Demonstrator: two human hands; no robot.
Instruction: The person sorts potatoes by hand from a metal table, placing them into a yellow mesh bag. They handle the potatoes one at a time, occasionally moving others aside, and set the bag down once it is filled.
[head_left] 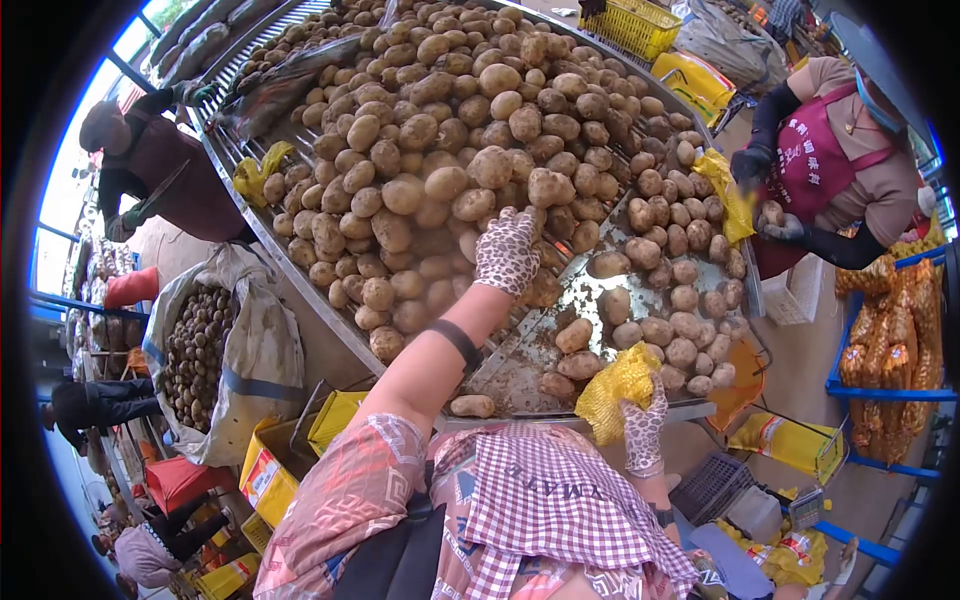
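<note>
My left hand (507,250), in a leopard-print glove, reaches forward onto a big heap of potatoes (415,130). Its fingers look stretched out against the potatoes there; the palm side is hidden. Near the front edge of the metal sorting table (525,370), my right hand (645,428), gloved alike, is closed on a yellow mesh bag (615,390). The bag looks bunched up, and whether anything is inside cannot be made out. Loose potatoes (683,325) lie on the metal surface beyond the bag.
A co-worker in a maroon apron (815,150) stands at the right side, another person (165,165) at the left. A white sack of potatoes (270,350) stands left. Yellow baskets (790,445) sit below the right edge; filled net bags (895,360) lie on a blue rack.
</note>
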